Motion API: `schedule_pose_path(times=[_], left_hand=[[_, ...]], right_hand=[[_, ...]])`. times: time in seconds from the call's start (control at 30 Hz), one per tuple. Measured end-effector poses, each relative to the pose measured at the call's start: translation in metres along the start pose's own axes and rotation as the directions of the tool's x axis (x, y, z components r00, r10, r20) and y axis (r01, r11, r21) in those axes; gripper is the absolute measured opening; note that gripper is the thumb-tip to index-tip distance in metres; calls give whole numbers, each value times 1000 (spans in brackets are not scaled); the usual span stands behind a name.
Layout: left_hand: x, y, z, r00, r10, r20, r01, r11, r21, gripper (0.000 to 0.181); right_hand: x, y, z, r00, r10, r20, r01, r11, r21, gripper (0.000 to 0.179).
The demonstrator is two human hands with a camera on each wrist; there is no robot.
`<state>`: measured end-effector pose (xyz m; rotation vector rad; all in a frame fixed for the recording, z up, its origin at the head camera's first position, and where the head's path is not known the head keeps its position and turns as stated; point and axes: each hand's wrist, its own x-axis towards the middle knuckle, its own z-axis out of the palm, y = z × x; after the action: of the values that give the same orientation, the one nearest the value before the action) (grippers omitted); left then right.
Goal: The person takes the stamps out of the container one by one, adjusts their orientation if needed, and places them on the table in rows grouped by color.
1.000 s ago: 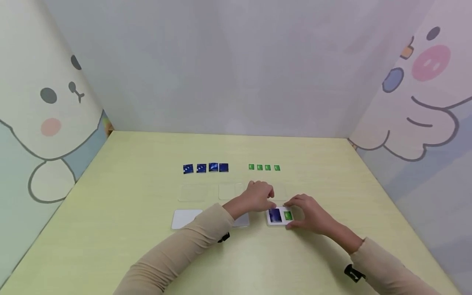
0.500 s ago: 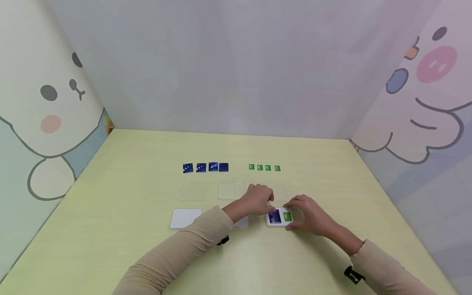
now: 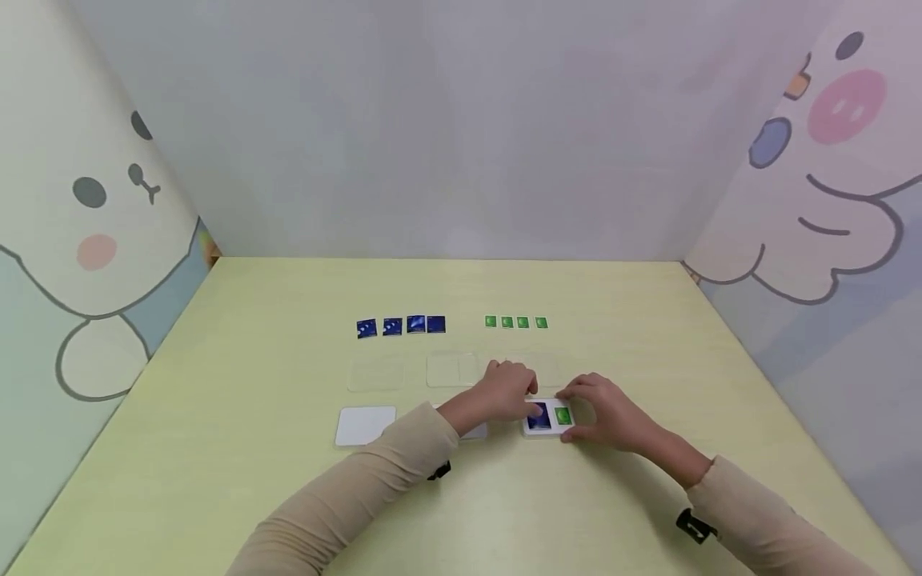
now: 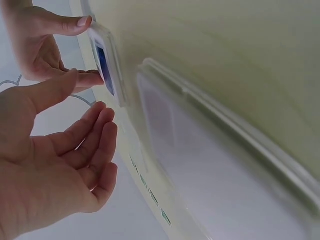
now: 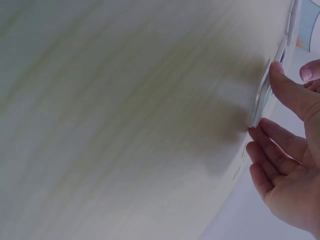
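A flat white plastic box (image 3: 549,433) with rounded corners lies on the table. On its top sit a dark blue square card (image 3: 540,418) and a small green card (image 3: 563,415), side by side. My right hand (image 3: 608,412) holds the box by its right end, thumb on the near edge and fingers on the far edge. Over the box's left part hovers my left hand (image 3: 504,390), its thumb at the blue card and the other fingers loosely bent. In the left wrist view, that hand (image 4: 55,165) has nothing in its grasp.
Beyond the hands lie a row of blue cards (image 3: 392,326) and a row of green cards (image 3: 507,322). Clear plastic covers (image 3: 452,370) lie nearer. Another white box (image 3: 364,426) is at left; a further one (image 3: 475,432) is partly hidden by the left forearm.
The left thumb has moved slightly onto the blue card's upper edge. The right hand keeps its hold on the box, and the head view has shifted a little.
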<state>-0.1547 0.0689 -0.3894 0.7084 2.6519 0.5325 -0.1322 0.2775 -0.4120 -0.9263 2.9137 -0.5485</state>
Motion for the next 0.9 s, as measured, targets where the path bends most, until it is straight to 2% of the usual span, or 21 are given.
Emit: schedule_pose_path(times=[0.33,0.67,0.9], left_hand=[[-2,4,2,1000,23,4,-23,998,65,28],[2,4,10,1000,32,-2,-31,991,134,29],[4,6,13,999,35,-20,-30,980,198,27]], right_hand=[[0,-2,0,999,30,12,-30,1000,8,48],[-2,-3,1,997,71,30,-72,997,18,47],[4,-5,-3,994,93,58,-94,995,18,48]])
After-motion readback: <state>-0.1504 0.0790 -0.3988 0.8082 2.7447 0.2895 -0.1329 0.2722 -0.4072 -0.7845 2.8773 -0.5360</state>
